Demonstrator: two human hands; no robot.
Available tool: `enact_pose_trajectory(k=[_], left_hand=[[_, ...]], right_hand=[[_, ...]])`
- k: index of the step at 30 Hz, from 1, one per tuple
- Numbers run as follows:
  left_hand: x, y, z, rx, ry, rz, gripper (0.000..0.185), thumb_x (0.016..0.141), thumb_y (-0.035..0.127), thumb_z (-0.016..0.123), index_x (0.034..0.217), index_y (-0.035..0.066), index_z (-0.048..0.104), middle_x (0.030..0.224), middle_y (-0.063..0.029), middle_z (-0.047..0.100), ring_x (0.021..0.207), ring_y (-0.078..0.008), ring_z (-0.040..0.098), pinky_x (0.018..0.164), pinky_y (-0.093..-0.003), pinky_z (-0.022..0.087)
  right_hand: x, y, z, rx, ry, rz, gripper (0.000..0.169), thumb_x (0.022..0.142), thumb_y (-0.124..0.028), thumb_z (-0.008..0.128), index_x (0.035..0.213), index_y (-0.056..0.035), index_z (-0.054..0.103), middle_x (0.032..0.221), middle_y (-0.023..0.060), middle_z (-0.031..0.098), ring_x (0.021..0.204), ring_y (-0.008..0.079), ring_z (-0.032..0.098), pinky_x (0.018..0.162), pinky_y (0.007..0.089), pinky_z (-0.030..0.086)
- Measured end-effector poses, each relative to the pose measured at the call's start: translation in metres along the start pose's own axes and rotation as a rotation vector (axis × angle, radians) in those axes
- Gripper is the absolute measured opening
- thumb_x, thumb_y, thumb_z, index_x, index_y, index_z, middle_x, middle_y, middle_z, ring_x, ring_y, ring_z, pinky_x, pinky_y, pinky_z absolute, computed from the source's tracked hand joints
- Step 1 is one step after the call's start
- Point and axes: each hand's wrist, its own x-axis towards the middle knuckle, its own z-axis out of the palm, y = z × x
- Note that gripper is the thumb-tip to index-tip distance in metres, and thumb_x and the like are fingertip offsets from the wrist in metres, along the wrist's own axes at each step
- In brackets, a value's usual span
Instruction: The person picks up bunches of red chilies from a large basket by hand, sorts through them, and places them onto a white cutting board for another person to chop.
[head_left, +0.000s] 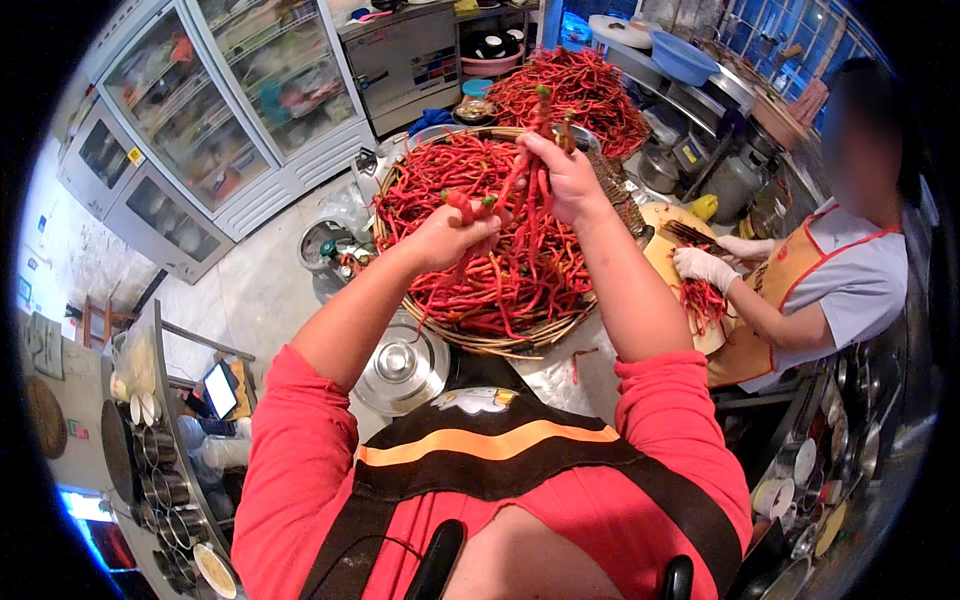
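A wide woven basket (480, 345) heaped with long red chili peppers (442, 176) stands in front of me. Over its left-centre, my left hand (457, 232) is closed on a few red peppers, whose green stem ends poke out by the thumb. My right hand (562, 172) is raised higher, above the basket's far right part. It grips a bunch of red peppers (536, 195) that hangs down towards the heap, stem ends up. Some peppers stretch between the two hands; which hand holds them I cannot tell.
At right, a co-worker in white gloves (705, 270) holds a cleaver (686, 231) and peppers on a round cutting board (664, 217). Behind the basket rises another pepper pile (577, 97). A metal lid (397, 364) lies nearer me; a glass-door refrigerator (217, 97) stands at left.
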Motion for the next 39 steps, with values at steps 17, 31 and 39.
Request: enact_pose_trajectory(k=[17,31,39], left_hand=[[0.022,-0.004,0.01,-0.822,0.23,0.293,0.034,0.093,0.027,0.034,0.111,0.004,0.049,0.107,-0.0071,0.056,0.097,-0.0185,0.053,0.089,-0.0351,0.039],[0.015,-0.021,0.002,-0.444,-0.066,0.331,0.048,0.074,0.036,0.068,0.104,0.003,0.053,0.097,-0.0055,0.057,0.092,-0.0184,0.055,0.081,-0.0353,0.044],[0.012,-0.016,0.009,-0.873,0.282,0.233,0.017,0.082,0.013,0.055,0.096,0.004,0.058,0.089,-0.0061,0.061,0.078,-0.0158,0.059,0.07,-0.0305,0.048]], right_hand=[[-0.017,0.042,0.047,-0.258,-0.172,-0.138,0.023,0.083,-0.003,0.051,0.106,-0.0025,0.048,0.098,0.0031,0.057,0.089,0.011,0.053,0.081,0.0263,0.042],[-0.012,0.054,0.044,-1.273,0.169,-0.343,0.059,0.067,-0.022,0.065,0.115,0.0002,0.037,0.096,0.0177,0.057,0.093,0.0344,0.052,0.082,0.0424,0.038],[-0.012,0.026,0.04,-1.155,-0.282,-0.284,0.068,0.068,-0.02,0.062,0.126,-0.0007,0.034,0.112,0.0161,0.048,0.107,0.027,0.046,0.091,0.0368,0.037]])
